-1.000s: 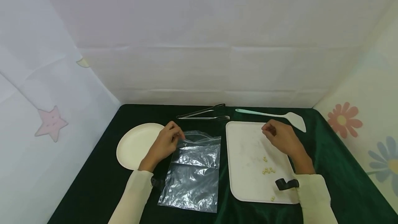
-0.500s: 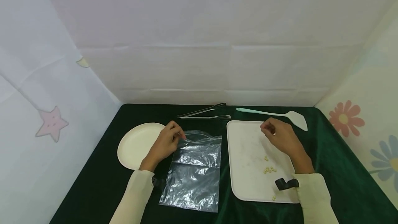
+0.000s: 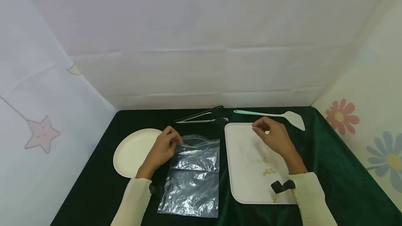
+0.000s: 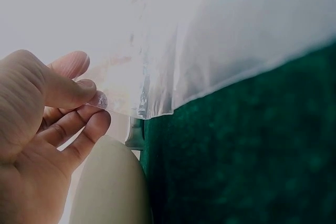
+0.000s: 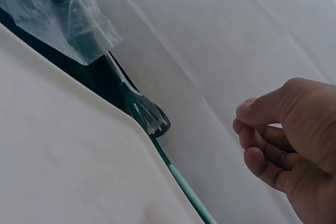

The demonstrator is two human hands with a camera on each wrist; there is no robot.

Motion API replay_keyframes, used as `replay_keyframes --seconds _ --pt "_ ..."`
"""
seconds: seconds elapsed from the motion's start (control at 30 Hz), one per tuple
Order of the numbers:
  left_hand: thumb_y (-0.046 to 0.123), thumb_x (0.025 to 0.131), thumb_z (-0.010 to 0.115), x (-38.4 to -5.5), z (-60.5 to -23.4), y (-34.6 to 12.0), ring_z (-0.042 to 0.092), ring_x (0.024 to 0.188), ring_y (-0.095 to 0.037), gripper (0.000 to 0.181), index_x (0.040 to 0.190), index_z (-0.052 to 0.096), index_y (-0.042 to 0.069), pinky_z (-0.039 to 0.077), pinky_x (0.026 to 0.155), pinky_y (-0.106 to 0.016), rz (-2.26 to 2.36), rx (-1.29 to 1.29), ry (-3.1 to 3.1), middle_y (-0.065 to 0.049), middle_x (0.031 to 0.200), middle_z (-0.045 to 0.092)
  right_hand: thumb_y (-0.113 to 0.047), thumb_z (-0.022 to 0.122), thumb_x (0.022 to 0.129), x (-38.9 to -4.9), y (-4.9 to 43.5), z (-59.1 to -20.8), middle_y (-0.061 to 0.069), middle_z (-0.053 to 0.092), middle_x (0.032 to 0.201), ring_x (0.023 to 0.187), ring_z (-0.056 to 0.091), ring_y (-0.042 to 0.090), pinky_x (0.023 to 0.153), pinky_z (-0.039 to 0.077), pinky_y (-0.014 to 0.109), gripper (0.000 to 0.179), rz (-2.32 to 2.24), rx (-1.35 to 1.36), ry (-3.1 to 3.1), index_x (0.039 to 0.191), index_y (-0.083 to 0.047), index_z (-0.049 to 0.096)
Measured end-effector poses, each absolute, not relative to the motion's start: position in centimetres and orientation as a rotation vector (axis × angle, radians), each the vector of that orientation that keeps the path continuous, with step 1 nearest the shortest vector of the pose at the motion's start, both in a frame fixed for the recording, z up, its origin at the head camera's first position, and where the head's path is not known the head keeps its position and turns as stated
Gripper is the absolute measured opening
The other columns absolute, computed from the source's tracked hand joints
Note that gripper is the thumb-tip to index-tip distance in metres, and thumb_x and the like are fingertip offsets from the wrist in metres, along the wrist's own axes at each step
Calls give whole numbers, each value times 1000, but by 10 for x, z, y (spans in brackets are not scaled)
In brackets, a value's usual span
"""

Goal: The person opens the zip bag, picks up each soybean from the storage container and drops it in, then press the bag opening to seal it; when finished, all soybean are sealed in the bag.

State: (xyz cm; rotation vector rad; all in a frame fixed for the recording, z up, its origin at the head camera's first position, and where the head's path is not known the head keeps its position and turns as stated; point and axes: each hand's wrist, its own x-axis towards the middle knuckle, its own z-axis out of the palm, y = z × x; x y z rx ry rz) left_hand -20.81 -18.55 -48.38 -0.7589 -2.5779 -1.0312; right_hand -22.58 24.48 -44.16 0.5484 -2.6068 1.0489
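Observation:
My left hand pinches the top left corner of a clear zip bag lying on the dark green cloth. In the left wrist view, the thumb and fingers of the left hand grip the thin plastic edge. My right hand hovers over the upper part of a white tray, fingers curled and thumb against the index fingertip. Seen from the right wrist, nothing shows between the fingers of the right hand; a tiny piece could be hidden there. Several small pale yellow pieces lie on the tray.
A cream oval plate sits left of the bag, partly behind the left hand. Metal tongs lie behind the bag. A spatula with a mint green handle lies behind the tray. White cloth walls stand around the table.
My right hand has moved slightly left over the tray, its fingers still drawn together. The left hand keeps its grip on the bag corner. The head view has shifted a little.

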Motion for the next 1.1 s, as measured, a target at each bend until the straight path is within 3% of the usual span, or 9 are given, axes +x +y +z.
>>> replay_keyframes --seconds 0.53,0.73,1.1 --pt "-12 95 55 -211 -481 -182 53 86 -9 30 89 70 13 50 75 -29 -1040 -764 -2603 4 100 51 -29 69 97 -219 229 -434 -15 69 95 84 64 7 72 52 31 8 1154 557 -2552 105 -26 69" --pt "-11 96 53 -206 -482 -183 53 84 -11 31 87 70 13 49 73 -30 -1071 -757 -2600 2 101 52 -35 68 97 -211 205 -422 -14 69 98 89 65 8 76 54 36 13 1280 562 -2560 107 -26 69" --pt "-12 95 54 -208 -486 -194 51 83 -10 32 87 70 15 49 73 -30 -1062 -730 -2594 4 100 52 -31 70 96 -216 141 -410 -17 68 97 88 64 6 77 54 36 10 1387 747 -2537 106 -30 68"
